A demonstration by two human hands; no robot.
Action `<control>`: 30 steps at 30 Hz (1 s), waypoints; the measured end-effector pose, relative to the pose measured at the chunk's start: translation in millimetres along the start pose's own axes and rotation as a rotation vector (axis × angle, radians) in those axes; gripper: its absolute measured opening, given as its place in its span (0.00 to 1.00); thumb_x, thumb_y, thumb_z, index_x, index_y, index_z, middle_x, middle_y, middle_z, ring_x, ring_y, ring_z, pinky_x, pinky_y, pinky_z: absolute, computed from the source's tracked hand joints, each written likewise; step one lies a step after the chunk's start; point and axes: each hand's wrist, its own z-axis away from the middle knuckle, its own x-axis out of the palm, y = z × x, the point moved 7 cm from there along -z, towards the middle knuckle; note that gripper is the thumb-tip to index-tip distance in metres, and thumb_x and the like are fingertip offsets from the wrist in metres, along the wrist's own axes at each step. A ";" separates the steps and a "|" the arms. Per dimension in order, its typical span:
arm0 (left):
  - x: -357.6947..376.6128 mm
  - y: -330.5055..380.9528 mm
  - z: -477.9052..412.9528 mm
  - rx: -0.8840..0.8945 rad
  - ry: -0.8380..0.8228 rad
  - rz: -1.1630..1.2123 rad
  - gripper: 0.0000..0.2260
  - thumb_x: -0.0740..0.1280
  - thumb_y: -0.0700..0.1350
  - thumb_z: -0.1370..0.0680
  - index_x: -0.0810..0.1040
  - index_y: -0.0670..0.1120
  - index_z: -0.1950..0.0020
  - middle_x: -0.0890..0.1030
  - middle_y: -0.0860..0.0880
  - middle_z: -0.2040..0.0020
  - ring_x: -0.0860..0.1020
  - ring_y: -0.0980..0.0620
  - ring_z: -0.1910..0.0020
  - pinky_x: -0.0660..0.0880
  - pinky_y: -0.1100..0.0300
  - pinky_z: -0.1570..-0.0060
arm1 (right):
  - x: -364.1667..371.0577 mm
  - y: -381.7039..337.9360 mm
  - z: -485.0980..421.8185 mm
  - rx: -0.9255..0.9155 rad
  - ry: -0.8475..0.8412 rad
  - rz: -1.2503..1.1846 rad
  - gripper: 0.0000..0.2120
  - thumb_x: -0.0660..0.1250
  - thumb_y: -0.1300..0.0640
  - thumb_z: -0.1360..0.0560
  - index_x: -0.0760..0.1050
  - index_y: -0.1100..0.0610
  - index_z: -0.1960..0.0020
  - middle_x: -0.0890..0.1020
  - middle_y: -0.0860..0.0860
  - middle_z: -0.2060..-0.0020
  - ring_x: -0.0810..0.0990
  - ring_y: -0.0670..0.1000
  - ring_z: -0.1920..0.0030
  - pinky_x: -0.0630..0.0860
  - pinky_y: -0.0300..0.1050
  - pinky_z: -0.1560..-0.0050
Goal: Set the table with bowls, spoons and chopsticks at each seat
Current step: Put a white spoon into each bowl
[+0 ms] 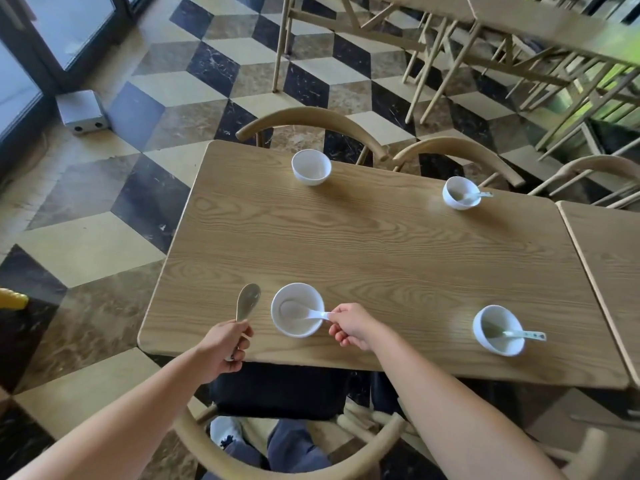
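My right hand [349,325] pinches the handle of the spoon [304,311] whose scoop lies in the near-left bowl [298,310], while my left hand [225,348], fingers clamped, holds the spare spoon [247,301] upright, presumably for the empty far-left bowl [311,167].

The floor [214,81] is tiled in a cube pattern of black, cream and brown; a small metal box [81,110] sits on it at the far left, beside glass doors [69,26]; more wooden chairs and a table [519,46] crowd the far right; a second tabletop [613,258] stands just beside at the right; something yellow [12,298] shows at the left edge.
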 end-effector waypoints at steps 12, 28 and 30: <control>-1.6 3.1 8.9 -0.010 0.012 0.032 0.12 0.59 0.48 0.18 0.75 0.44 0.57 0.69 0.48 0.74 0.63 0.51 0.77 0.62 0.63 0.71 | 0.4 5.0 -6.6 0.032 -0.025 -0.069 0.03 0.61 0.63 0.21 0.74 0.61 0.51 0.76 0.55 0.66 0.69 0.49 0.73 0.66 0.41 0.74; 16.6 29.5 11.4 0.013 -0.053 -0.057 0.12 0.58 0.49 0.18 0.74 0.44 0.56 0.70 0.49 0.72 0.63 0.52 0.76 0.63 0.63 0.70 | -20.7 11.1 -1.4 -0.030 0.075 -0.193 0.02 0.64 0.67 0.22 0.73 0.62 0.52 0.78 0.58 0.65 0.75 0.51 0.72 0.72 0.41 0.72; 15.1 29.4 12.1 0.016 -0.049 -0.070 0.12 0.58 0.49 0.18 0.74 0.44 0.56 0.70 0.49 0.72 0.63 0.52 0.76 0.64 0.63 0.70 | -19.5 10.1 -2.5 -0.022 0.085 -0.204 0.02 0.63 0.67 0.22 0.73 0.62 0.51 0.78 0.58 0.65 0.75 0.51 0.72 0.72 0.42 0.72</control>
